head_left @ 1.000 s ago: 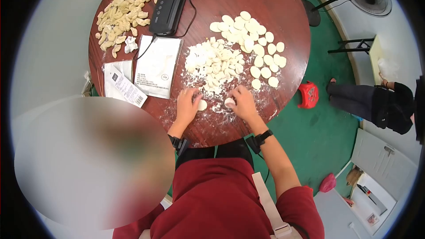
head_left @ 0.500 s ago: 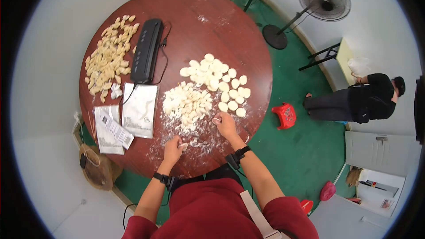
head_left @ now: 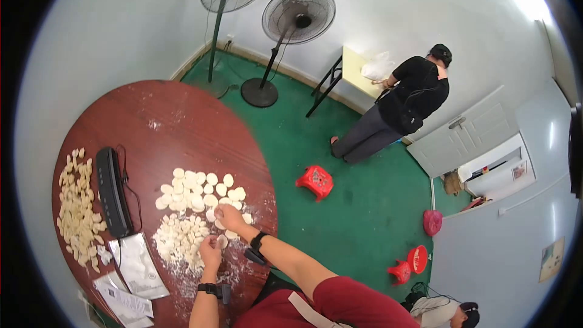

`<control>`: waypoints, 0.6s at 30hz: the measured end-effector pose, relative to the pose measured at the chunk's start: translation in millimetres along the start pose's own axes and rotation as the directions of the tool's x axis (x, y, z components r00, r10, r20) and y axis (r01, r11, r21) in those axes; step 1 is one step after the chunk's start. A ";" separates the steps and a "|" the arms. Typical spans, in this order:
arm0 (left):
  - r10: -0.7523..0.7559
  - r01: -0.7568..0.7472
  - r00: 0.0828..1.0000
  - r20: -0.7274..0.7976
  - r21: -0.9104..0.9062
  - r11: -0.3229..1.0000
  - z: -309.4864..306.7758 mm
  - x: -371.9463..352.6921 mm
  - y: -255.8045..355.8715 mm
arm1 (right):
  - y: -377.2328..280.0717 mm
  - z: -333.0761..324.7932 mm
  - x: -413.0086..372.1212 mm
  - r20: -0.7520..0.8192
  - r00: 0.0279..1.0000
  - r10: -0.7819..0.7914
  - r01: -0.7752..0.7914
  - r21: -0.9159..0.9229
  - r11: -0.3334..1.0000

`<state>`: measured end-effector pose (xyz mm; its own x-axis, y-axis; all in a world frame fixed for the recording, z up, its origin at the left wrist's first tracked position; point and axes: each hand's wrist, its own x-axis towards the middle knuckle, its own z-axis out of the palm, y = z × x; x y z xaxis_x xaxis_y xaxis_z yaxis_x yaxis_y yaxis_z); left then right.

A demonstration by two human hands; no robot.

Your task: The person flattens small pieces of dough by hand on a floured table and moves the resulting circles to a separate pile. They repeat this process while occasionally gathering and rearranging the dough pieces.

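On the round wooden table [head_left: 182, 115], my left hand [head_left: 210, 251] has its fingers closed at the edge of a flat dough disc [head_left: 222, 241]. Just above it, my right hand [head_left: 231, 217] pinches another pale dough disc [head_left: 211, 214] at the near side of a group of dough discs [head_left: 197, 188]. Beside my left hand lies a floury heap of small dough pieces [head_left: 180, 234]. Loose flour is scattered around both hands. My fingers partly cover the discs they touch.
A black sealing machine [head_left: 113, 191] with a cord separates shaped dough pieces [head_left: 79, 212] from the dough heap. Silver bags [head_left: 141, 264] lie near the table's edge. A red stool [head_left: 316, 182], fans [head_left: 299, 15] and a person in black [head_left: 419, 94] are beyond; another person [head_left: 440, 313] is lower right.
My view has swung to the right, so the table now sits lower left. My right hand has come to the dough discs, and my hands are closer together. Another person has entered view.
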<state>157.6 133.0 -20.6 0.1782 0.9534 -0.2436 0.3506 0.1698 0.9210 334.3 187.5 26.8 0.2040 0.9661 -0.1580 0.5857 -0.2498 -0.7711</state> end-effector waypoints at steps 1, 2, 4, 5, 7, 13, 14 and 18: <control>0.020 -0.020 1.000 0.003 -0.003 1.000 1.4 3.6 0.9 | 10.4 -3.4 -6.1 0.021 0.999 -0.036 0.035 0.007 0.999; 0.035 -0.035 0.999 -0.007 0.018 0.999 2.3 4.0 0.9 | 21.3 -7.4 -11.9 0.059 0.996 -0.068 0.069 -0.016 0.997; 0.065 -0.064 0.998 -0.025 0.058 0.996 3.8 2.0 0.2 | 34.6 -24.5 -28.8 0.119 0.992 -0.036 0.043 -0.056 0.998; 0.094 -0.092 0.995 -0.019 0.072 0.993 -0.3 -1.3 -2.9 | 44.5 -29.8 -39.4 0.143 0.989 -0.034 0.046 -0.083 0.995; 0.147 -0.145 0.989 -0.020 0.083 0.986 -11.2 -11.5 -15.0 | 58.1 -40.4 -57.2 0.161 0.986 -0.035 0.054 -0.111 0.992; 0.121 -0.123 0.992 0.036 0.060 0.991 -84.5 -63.8 -49.6 | 47.5 -46.9 -101.4 0.229 0.963 0.144 -0.091 -0.228 0.969; 0.180 -0.183 0.983 0.034 0.207 0.961 -100.6 -72.3 -62.4 | 52.1 -38.8 -104.2 0.259 0.955 0.142 -0.067 -0.278 0.958; 0.106 -0.085 0.993 -0.058 0.296 0.952 -141.7 -109.8 -75.7 | 30.4 -31.9 -121.4 0.310 0.944 0.109 -0.006 -0.316 0.949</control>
<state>-18.9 50.7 -20.5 0.1610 0.9788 -0.1265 0.5905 0.0072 0.8070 352.4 60.6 42.2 0.0132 0.9051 -0.4250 0.8024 -0.2632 -0.5356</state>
